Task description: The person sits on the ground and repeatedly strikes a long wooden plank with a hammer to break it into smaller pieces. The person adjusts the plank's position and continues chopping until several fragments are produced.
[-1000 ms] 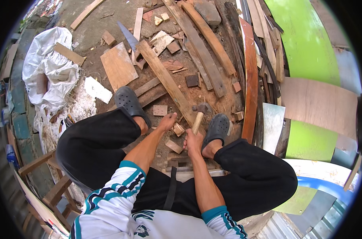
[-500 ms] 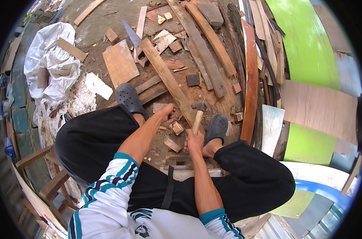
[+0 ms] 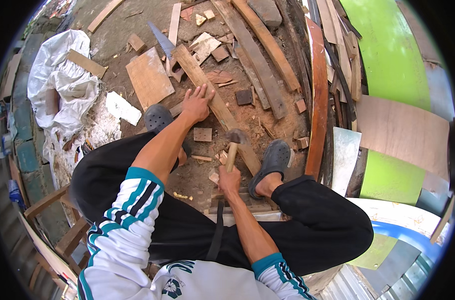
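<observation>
My right hand (image 3: pixel 229 180) is wrapped round the wooden handle of a hammer (image 3: pixel 232 152). The hammer's dark metal head lies over the lower part of a long wooden plank (image 3: pixel 222 114); whether it touches the wood I cannot tell. Farther up, my left hand (image 3: pixel 196 104) lies on the plank's left side with its fingers spread. Close below that hand is a small wood block (image 3: pixel 203 134). A hand saw (image 3: pixel 166 46) rests on the ground beyond, its handle beside the plank's far end.
My feet in dark clogs (image 3: pixel 273 161) flank the plank. A flat board (image 3: pixel 150 78) lies to the left, near a white sack (image 3: pixel 62 75). Long timbers (image 3: pixel 257 62) and a reddish-brown board (image 3: pixel 317 100) stretch along the right. Green sheets (image 3: pixel 387 50) stand farther right.
My left hand has moved up and away from near the hammer, opening its fingers onto the plank. The hammer in my right hand has shifted left.
</observation>
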`<state>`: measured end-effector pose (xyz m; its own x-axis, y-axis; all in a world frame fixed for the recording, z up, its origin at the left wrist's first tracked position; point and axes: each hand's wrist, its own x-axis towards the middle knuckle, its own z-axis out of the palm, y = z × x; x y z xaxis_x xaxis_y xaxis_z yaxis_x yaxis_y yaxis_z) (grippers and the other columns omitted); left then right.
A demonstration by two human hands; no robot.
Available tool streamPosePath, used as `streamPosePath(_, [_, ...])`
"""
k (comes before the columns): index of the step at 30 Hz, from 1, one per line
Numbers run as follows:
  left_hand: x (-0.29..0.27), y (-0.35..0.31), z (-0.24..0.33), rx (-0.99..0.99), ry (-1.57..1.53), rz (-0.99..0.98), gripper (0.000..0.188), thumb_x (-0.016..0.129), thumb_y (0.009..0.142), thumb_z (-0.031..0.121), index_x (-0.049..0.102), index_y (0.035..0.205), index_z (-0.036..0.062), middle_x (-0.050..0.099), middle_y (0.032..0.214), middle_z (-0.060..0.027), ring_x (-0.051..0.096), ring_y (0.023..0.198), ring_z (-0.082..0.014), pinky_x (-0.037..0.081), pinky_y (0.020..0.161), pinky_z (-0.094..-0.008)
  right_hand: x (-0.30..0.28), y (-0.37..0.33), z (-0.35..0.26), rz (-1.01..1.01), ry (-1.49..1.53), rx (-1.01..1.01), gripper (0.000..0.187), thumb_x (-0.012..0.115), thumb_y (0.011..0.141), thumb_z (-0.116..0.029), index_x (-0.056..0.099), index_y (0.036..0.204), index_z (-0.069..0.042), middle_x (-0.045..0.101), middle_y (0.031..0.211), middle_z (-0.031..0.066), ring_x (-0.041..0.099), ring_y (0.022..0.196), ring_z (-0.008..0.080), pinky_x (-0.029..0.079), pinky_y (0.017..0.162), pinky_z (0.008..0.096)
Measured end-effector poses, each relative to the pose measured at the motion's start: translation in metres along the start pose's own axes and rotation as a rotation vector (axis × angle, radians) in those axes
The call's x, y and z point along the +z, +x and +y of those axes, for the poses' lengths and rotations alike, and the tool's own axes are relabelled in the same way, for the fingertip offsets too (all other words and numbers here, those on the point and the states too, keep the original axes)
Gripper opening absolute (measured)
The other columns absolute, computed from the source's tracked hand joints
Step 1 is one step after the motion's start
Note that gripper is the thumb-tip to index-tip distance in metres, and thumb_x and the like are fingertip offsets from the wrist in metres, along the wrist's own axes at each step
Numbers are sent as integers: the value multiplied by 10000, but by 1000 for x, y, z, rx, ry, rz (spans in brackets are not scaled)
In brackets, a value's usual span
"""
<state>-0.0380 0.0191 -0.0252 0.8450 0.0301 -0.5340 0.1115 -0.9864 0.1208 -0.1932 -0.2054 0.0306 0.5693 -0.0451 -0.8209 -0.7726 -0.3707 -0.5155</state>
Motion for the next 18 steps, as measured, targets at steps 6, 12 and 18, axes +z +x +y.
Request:
streamPosePath(6, [-6, -1, 5, -22, 18, -38, 767, 499, 888, 218, 174, 1579, 292, 101, 1655, -89, 182, 1507, -278, 152, 1210, -502, -14, 3, -24, 108, 489, -148, 189, 587, 888, -168, 505, 793, -26, 470, 540, 31, 467, 366, 141, 370, 337, 310])
streamPosePath(12, [-2, -3, -3, -39, 37, -59, 742, 482, 926, 256, 143, 1583, 320, 56, 1664, -51, 141, 1520, -243, 92, 1216, -493, -15, 3, -24, -8, -110, -98, 232, 611, 865, -227, 622, 858, 4, 569, 587, 85, 567, 453, 187, 439, 450, 366])
streamPosePath(18, [-10, -2, 1, -4, 23, -43, 769, 499, 887, 224, 170, 1577, 311, 102, 1657, -71, 180, 1510, -269, 129, 1202, -534, -11, 11, -1, 66, 160, -199, 229, 620, 864, -183, 547, 765, 11, 521, 548, 48, 512, 398, 138, 380, 352, 330])
